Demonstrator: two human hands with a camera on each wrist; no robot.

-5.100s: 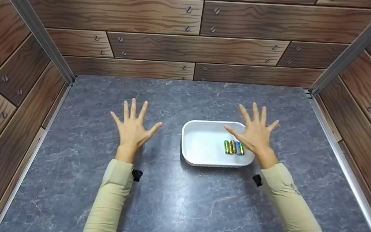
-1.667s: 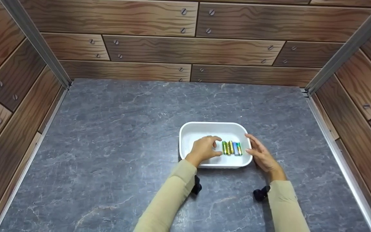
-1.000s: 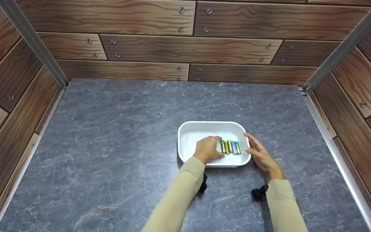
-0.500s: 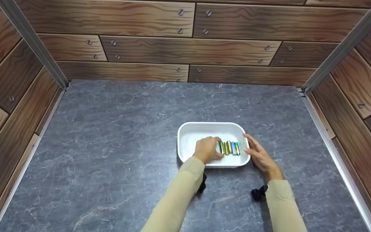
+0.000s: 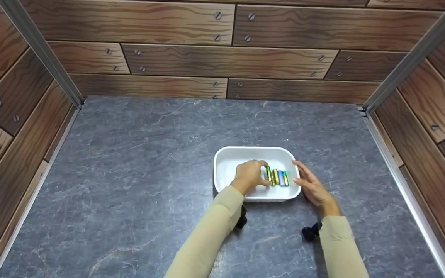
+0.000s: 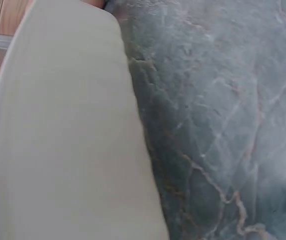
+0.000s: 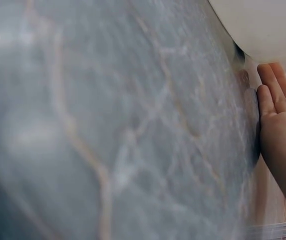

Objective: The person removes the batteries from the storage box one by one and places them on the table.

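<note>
A white rectangular tray (image 5: 228, 152) lies on the table in the head view, with several green, gold and blue batteries (image 5: 281, 178) in a row inside its right part. Over the tray, my left hand (image 5: 247, 175) pinches the leftmost battery (image 5: 268, 174) between thumb and index finger; that battery sits slightly tilted. My right hand (image 5: 313, 187) holds the tray's right side, thumb and index fingertip over the rim. In the right wrist view the other fingers (image 7: 271, 90) lie against the tray's outer wall. Sleeve and table fill most of the left wrist view, hiding the left fingers.
The grey marbled table (image 5: 137, 154) surrounds the tray. Wood-patterned walls (image 5: 176, 60) stand at the back and both sides, with metal posts (image 5: 43, 54) at the corners. A black wrist camera (image 5: 310, 232) hangs under the right cuff.
Both hands came from spread above the table to the tray. The left hand closed on the leftmost battery and has just raised and tilted it slightly; the right hand has stayed on the rim.
</note>
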